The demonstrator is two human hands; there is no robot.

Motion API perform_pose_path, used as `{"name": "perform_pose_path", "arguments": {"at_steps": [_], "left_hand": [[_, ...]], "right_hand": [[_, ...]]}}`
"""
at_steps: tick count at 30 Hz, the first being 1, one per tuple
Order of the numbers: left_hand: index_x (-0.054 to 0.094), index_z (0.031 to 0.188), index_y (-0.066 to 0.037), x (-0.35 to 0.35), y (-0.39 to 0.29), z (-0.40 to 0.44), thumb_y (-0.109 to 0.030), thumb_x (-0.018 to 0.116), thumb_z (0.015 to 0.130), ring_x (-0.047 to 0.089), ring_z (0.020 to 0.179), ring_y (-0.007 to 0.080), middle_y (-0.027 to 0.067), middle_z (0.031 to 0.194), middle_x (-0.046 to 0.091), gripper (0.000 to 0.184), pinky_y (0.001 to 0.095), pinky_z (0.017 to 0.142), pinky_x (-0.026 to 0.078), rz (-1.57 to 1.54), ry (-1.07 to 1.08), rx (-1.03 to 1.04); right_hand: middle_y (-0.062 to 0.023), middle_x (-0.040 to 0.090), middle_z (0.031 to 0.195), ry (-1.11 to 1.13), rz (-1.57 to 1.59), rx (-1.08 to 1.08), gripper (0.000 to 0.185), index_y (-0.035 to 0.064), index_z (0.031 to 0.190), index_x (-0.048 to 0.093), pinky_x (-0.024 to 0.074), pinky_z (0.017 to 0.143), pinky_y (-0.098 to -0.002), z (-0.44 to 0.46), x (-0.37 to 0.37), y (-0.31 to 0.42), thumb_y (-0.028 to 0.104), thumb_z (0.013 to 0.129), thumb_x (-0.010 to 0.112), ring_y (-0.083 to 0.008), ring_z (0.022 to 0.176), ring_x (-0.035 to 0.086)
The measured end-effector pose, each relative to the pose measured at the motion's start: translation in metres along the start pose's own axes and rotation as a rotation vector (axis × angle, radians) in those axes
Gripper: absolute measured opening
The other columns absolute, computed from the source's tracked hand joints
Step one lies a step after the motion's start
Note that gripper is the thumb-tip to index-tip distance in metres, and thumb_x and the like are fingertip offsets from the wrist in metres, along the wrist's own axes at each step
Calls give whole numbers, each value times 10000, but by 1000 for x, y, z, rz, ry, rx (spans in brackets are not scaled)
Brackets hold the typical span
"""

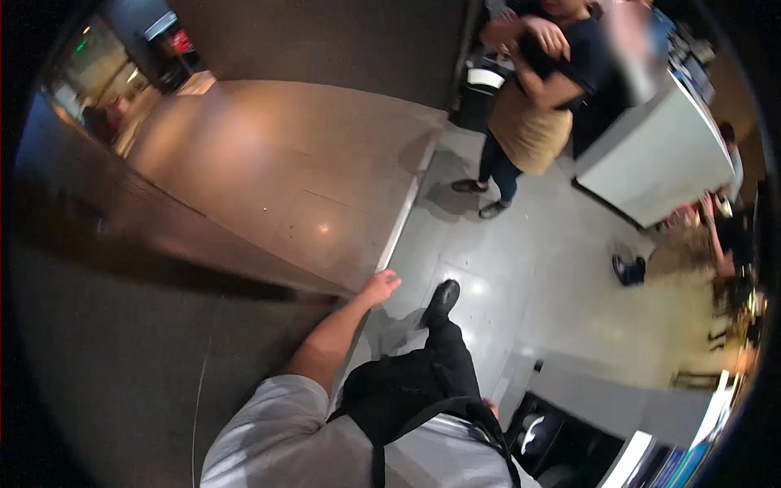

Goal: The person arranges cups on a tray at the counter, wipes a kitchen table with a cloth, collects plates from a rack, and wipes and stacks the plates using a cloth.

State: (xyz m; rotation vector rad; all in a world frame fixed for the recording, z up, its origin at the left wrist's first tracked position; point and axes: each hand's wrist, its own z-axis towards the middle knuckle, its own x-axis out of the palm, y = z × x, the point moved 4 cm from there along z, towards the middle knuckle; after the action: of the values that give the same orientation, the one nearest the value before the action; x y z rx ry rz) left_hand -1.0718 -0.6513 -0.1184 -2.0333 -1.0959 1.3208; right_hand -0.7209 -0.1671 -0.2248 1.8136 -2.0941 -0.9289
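Observation:
My left hand (380, 287) hangs out in front of my body beside the edge of a dark wall (268, 281), its fingers apart and nothing in them. Only a small part of my right hand (490, 407) shows at my right side, next to my black apron (399, 382); its fingers are hidden. One black shoe (442, 299) is forward on the grey tiled floor (504, 276).
A person in a tan apron (533, 130) stands ahead with arms raised, near a white counter (659, 154). Another person (683, 252) is at the right. A pale floor strip (407, 203) borders brown flooring. Dark equipment (561, 439) stands at the lower right.

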Motion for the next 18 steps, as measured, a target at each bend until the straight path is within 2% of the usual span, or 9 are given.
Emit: {"name": "perform_pose_path", "arguments": {"at_steps": [1,4,7,9,11,14,15,16,18], "left_hand": [[621,1205,-40,-13,-6,20,-460,592,927,637,1015,406,180,1058,694,504,461,896,496,-192,-116,-36],[582,1285,-78,3,50,96,-515,589,905,590,1180,363,182,1271,625,579,461,1004,461,5,-70,-235],[598,1275,-67,4,60,94,-519,563,915,593,1176,362,201,1245,630,579,467,998,463,6,-115,-320],[593,1298,-72,-4,80,98,-503,576,912,595,1167,363,195,1258,628,579,460,1001,460,97,412,-407],[582,1317,-74,-35,65,103,-472,590,914,608,1144,354,190,1242,637,566,455,980,471,208,454,-319],[574,1322,-77,-125,38,115,-435,616,910,622,1124,329,176,1226,648,548,437,956,483,-145,-222,-593],[593,1296,-67,-150,33,113,-417,625,911,629,1112,305,157,1201,664,521,418,949,486,-445,-450,-721],[598,1284,-64,-172,27,116,-415,630,909,632,1106,299,151,1192,669,514,414,944,487,-588,-542,-778],[608,1260,-60,-201,39,125,-411,639,906,638,1094,288,137,1175,679,500,406,933,491,-864,-715,-865]], "right_hand": [[-14,639,805,26,-51,-4,188,60,974,668,452,585,-286,25,4,14,244,933,667,-97,676,566],[-24,642,808,145,-198,-3,184,56,974,662,453,576,-283,85,44,112,237,939,659,-101,670,569],[-34,645,811,262,-348,-42,181,52,974,657,455,567,-281,159,83,219,230,944,651,-104,663,571],[-40,646,812,322,-416,-74,178,49,975,653,456,561,-280,204,106,283,225,948,646,-107,659,573],[-47,648,814,392,-435,-128,176,46,975,649,457,555,-278,262,133,347,220,952,641,-109,655,575],[-57,651,817,500,-386,-204,172,42,975,644,459,546,-276,342,200,439,213,957,633,-113,649,577],[-68,654,829,482,-387,-120,190,47,1014,629,470,543,-278,305,240,507,231,966,627,-133,652,594],[-80,658,840,462,-388,-37,212,51,1052,614,481,541,-280,254,285,588,248,974,620,-153,654,611],[-84,660,862,507,-462,-52,261,70,1121,583,498,542,-294,262,355,633,285,978,620,-182,672,632]]}}
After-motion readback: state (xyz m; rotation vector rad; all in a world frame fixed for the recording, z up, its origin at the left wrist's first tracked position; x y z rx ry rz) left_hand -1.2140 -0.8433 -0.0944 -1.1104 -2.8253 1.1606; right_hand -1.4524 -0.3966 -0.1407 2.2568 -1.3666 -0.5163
